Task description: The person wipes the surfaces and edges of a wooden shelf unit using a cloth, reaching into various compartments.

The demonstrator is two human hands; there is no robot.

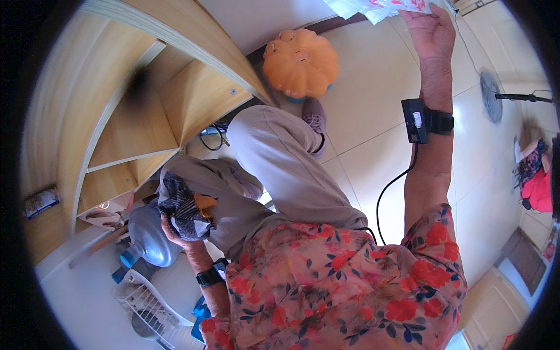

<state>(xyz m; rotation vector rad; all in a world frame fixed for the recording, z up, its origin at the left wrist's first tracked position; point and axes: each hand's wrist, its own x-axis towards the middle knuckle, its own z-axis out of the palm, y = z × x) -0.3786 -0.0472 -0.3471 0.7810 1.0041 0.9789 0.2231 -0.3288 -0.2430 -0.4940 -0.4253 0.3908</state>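
Note:
My left hand [173, 232] holds a bunched cloth [186, 214] with a black, grey and white pattern and an orange patch. It lies over my left knee, and the cloth covers most of the fingers. Far out at the upper right, my right hand [431, 33] has its fingers at the edge of a whitish plastic bag [380, 9] with red print. The top of the picture cuts that bag off. My grey trousers [280, 162] show me seated or crouching, knees bent.
Wooden open shelving [135, 122] stands close on the left. An orange pumpkin-shaped stool [302, 63] sits by the wall. A large water bottle [153, 236] lies beside a white rack [148, 306]. An electric fan [492, 96] stands right; a cable hangs from my right forearm's strapped device [414, 121].

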